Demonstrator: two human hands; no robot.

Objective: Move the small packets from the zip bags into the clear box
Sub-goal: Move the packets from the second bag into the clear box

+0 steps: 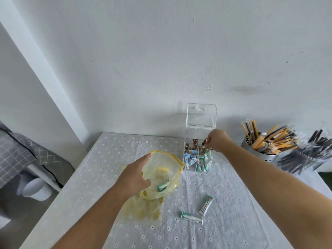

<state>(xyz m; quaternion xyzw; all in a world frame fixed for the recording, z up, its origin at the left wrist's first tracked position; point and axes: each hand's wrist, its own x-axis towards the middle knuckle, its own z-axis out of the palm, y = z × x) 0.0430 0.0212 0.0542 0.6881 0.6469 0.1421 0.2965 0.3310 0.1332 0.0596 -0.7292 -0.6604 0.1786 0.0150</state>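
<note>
My left hand (135,174) grips the rim of a yellow zip bag (161,169) and holds it open above the table; one green-and-white packet (162,186) lies inside it. The clear box (197,139) stands at the back with its lid up, divided into compartments that hold brown, blue and green packets. My right hand (216,141) is over the box's right side, fingers pinched at the top of a green packet (208,153) standing in the front right compartment. Two green-and-white packets (206,205) (191,217) lie loose on the cloth.
A flat yellow-patterned zip bag (142,211) lies under my left forearm. A metal cup of wrapped yellow sticks (260,146) and a holder of dark wrapped sticks (303,159) stand at the right. The table's left edge drops to a bed and a white cup (36,188).
</note>
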